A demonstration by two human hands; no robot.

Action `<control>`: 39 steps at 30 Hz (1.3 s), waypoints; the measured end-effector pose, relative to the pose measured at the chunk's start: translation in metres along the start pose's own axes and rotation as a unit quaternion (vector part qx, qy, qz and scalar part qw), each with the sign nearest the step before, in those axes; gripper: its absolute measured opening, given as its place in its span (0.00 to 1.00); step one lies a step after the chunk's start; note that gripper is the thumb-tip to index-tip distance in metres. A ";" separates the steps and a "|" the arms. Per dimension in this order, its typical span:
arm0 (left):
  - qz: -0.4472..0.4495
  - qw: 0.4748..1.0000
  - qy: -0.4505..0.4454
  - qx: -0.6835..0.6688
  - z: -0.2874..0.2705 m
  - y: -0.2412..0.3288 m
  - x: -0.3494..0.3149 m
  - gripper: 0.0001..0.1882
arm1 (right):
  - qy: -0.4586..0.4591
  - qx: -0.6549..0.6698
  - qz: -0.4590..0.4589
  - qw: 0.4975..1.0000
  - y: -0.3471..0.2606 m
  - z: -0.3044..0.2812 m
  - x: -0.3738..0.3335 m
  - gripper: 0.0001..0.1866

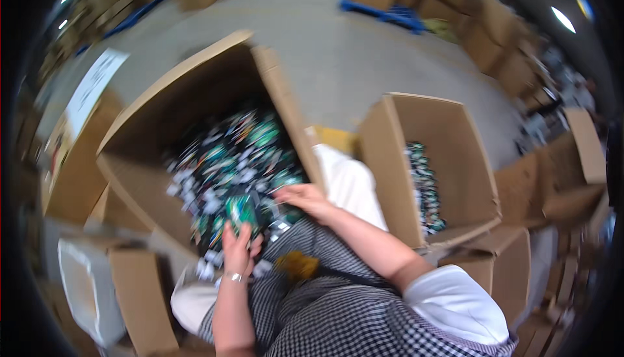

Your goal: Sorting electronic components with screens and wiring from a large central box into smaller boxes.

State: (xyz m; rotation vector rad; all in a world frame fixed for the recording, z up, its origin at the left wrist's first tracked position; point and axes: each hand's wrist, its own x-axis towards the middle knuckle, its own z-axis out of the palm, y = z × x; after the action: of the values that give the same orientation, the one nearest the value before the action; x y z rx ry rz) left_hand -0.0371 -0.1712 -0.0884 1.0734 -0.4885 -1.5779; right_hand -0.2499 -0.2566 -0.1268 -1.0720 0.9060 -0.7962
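Note:
Low in front of me, my left hand [239,250] grips a flat green packet [242,209] with dark edges, thumb on its upper face. My right hand [307,199] is just to the right, its fingertips pinched together over the packets. Whatever sits in that pinch is too blurred to name. Both hands are at the near side of a large open cardboard box [140,185], tilted toward me. Inside it lies a heap of small green, black and white packets [224,152], smeared by motion.
To the right stands a smaller open carton [455,168] with a row of similar packets [426,188] along its left wall. A white cloth-like bundle [351,181] lies between the boxes. More cartons flank me. Stacked boxes sit on a blue pallet [383,13] across the grey floor.

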 end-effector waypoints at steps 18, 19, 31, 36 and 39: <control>0.137 0.641 0.063 0.753 -0.039 0.033 0.013 0.14 | 0.152 -0.351 -0.017 0.924 -0.008 0.023 0.106 0.19; 0.123 0.614 0.054 0.778 -0.039 0.038 0.016 0.14 | 0.189 -0.425 -0.069 0.883 0.001 0.015 0.129 0.22; 0.123 0.551 0.149 0.812 -0.042 0.017 0.030 0.28 | 0.438 -0.417 -0.040 0.796 0.029 -0.021 0.252 0.46; 0.220 0.583 0.142 0.770 -0.034 0.025 0.027 0.30 | 0.423 -0.326 -0.015 0.845 0.032 -0.032 0.255 0.45; 0.247 0.600 0.131 0.750 -0.026 0.027 0.028 0.27 | 0.453 -0.272 -0.021 0.849 0.038 -0.037 0.262 0.43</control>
State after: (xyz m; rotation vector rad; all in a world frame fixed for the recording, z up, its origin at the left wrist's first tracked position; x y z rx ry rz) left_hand 0.0004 -0.1994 -0.0914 2.0403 -1.8723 -0.1390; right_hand -0.1698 -0.4902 -0.2276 -1.1940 2.0106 -1.1469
